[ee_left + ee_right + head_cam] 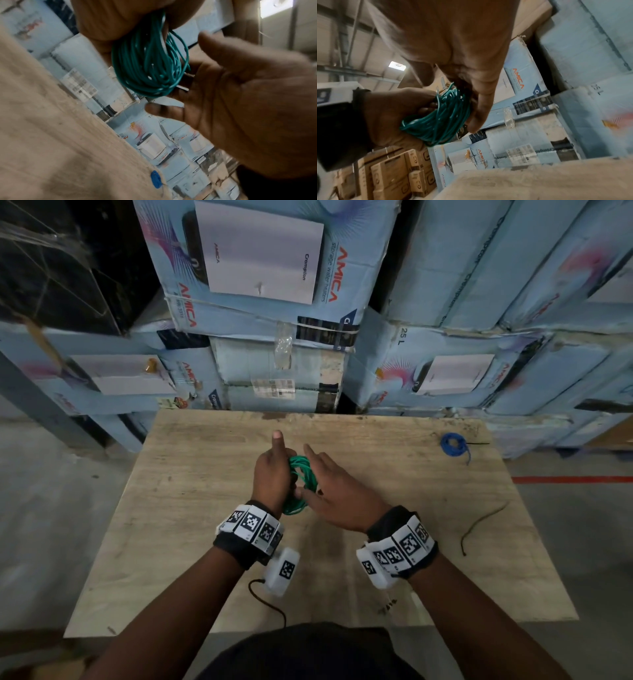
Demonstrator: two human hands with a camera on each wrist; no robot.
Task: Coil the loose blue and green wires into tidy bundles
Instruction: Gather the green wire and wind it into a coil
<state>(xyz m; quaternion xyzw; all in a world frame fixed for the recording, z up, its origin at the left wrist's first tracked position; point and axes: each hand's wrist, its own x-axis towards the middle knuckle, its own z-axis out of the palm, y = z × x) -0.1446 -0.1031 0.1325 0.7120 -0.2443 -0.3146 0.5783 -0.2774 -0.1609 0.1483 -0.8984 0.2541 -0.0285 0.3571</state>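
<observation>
Stacked cartons [267, 268] are seen behind the wooden tabletop [191, 508]. Above its middle, the coiled green wire [299, 484] is gripped in the curled fingers of the left hand [274, 474], thumb raised. The right hand [337, 498] is held spread just beside the coil. The small blue wire bundle [452, 444] is laid near the far right corner.

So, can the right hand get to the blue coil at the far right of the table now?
Probably yes. The right hand is open beside the green coil, which the left hand grips. Only bare table shows between it and the blue coil.
</observation>
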